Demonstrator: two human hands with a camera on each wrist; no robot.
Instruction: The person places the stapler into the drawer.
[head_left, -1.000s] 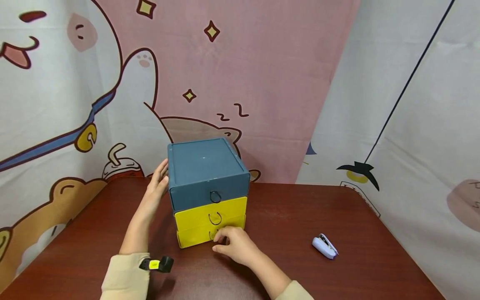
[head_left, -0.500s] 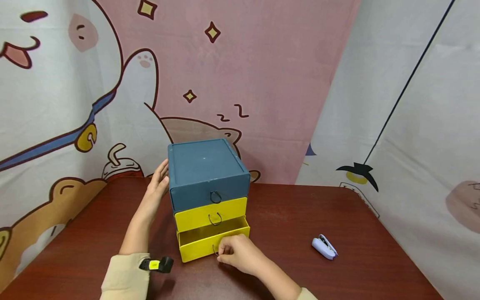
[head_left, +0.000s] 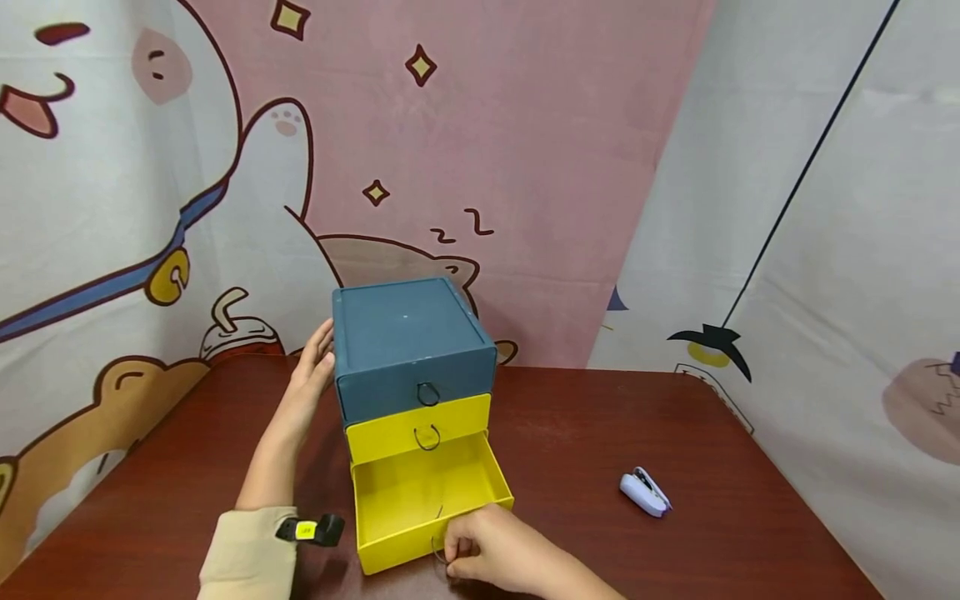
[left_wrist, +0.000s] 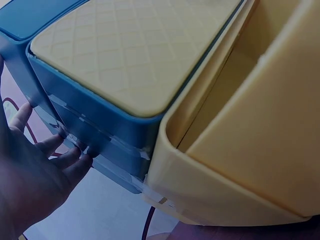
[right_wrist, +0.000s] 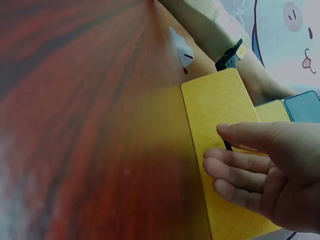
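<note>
A small drawer cabinet stands on the table, with a blue top section (head_left: 412, 329) over two yellow drawers. The bottom yellow drawer (head_left: 397, 546) is pulled well out, and its visible inside holds nothing. My right hand (head_left: 498, 546) pinches the thin dark loop handle (head_left: 438, 552) on its front; in the right wrist view the thumb and fingers close around the loop. The middle yellow drawer (head_left: 457, 421) is in, its loop hanging down. My left hand (head_left: 309, 375) rests with extended fingers (left_wrist: 77, 170) against the cabinet's left side.
A pale lilac stapler (head_left: 645, 492) lies on the brown table (head_left: 570, 450) to the right. Behind the table hangs a cartoon-print cloth (head_left: 555, 167). A black strap device (head_left: 311, 531) sits on the left sleeve.
The bottom drawer has gone from shut to widely open, sliding toward me. My right hand moved toward me with its handle; the left hand stayed against the cabinet's side.
</note>
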